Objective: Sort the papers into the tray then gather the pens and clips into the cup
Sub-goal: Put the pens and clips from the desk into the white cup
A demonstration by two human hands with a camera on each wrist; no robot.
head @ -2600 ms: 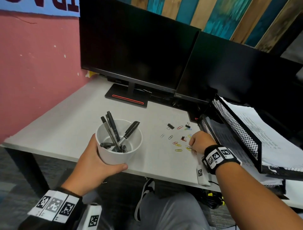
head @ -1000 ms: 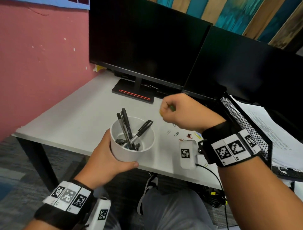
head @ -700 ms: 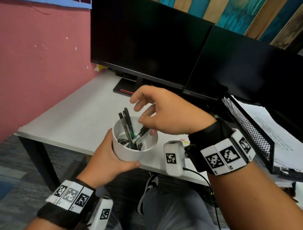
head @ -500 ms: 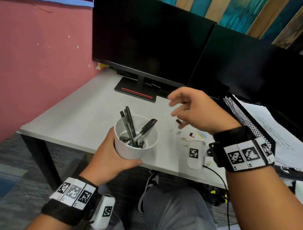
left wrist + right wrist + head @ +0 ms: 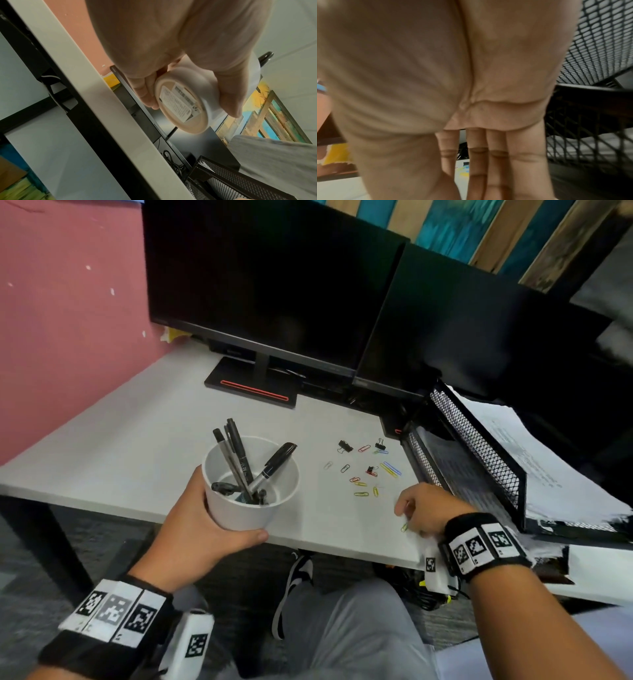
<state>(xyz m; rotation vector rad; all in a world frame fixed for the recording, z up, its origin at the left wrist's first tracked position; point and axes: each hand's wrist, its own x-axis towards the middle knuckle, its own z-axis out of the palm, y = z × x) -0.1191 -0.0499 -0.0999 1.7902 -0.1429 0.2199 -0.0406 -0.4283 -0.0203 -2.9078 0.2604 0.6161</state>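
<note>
My left hand (image 5: 200,523) grips a white cup (image 5: 246,508) at the desk's front edge, with several black pens (image 5: 239,460) standing in it. The left wrist view shows the cup's labelled base (image 5: 181,105) between thumb and fingers. Coloured paper clips and small black binder clips (image 5: 363,470) lie scattered on the desk right of the cup. My right hand (image 5: 421,511) rests on the desk near the front edge, below that scatter. Its fingers (image 5: 488,169) point down, fairly straight, onto the surface. A green clip (image 5: 404,527) peeks out beside the hand.
A black mesh tray (image 5: 479,453) holding papers (image 5: 548,474) stands at the right, close to my right hand. Two dark monitors (image 5: 267,285) fill the back of the white desk (image 5: 137,446). A pink wall is on the left.
My right hand came up from the clips, reached over the cup and spread its fingers there, then swung back right and down onto the desk. The cup stayed in my left hand.
</note>
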